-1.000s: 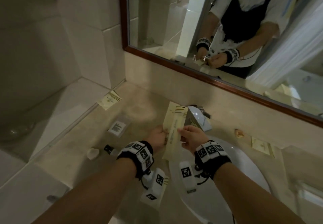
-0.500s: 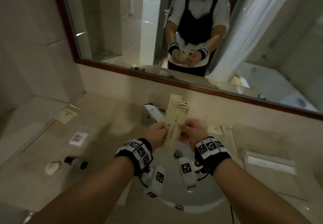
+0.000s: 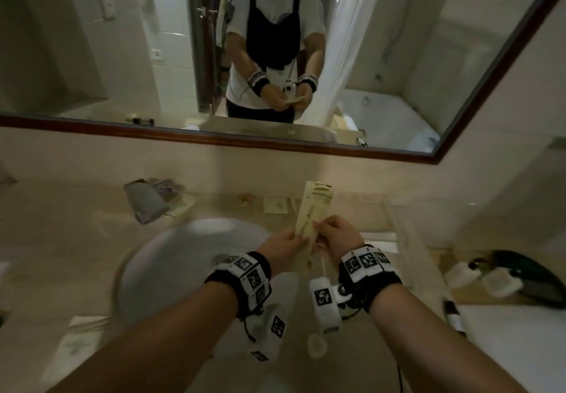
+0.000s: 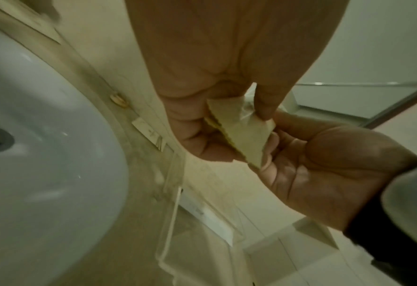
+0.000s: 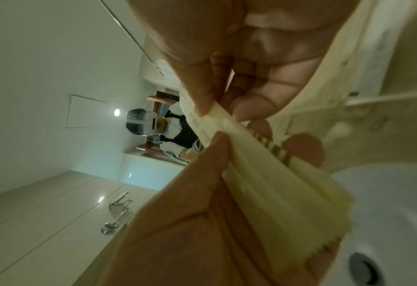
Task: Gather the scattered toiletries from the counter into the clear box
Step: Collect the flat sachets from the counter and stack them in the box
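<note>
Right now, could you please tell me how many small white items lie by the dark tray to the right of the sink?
2: one white item at the left edge of the dark tray, the other white item just right of it. Blur may hide more.

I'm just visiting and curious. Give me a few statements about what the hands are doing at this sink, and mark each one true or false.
1. Both hands hold the packets. True: the left hand and right hand pinch them together.
2. The packets are bright red. False: they are pale yellow.
3. The hands are over the sink. True.
4. The packets already lie in the clear box. False: they are held up in the air, near the box.
5. The mirror shows nobody. False: it reflects the person holding the packets.
</note>
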